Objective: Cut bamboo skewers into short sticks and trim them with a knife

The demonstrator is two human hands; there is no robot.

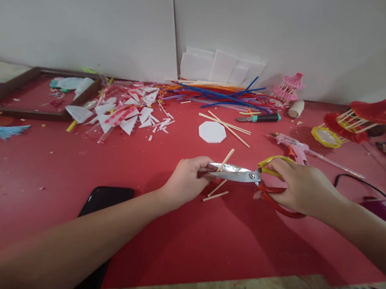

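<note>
My right hand [301, 185] grips scissors [240, 173] with one yellow and one red handle, their blades spread and pointing left. My left hand [190, 174] is pinched at the blade tips around a thin wooden stick [226, 159], which slants up between the blades. Its fingertips are partly hidden behind the metal. Two short cut pieces of stick lie below the blades; the nearer stick piece [215, 196] rests on the red tabletop [168, 247]. Beyond the blades are a white octagonal card [212, 132] and several longer sticks [234, 127].
A cutter knife [259, 117], pink glue gun [292, 146] and red-topped stick model [361, 118] are at right. Paper scraps [123, 114] and a brown frame [33, 115] lie at left. Pipe cleaners [219, 94] line the back. A black phone [109, 198] is under my left forearm.
</note>
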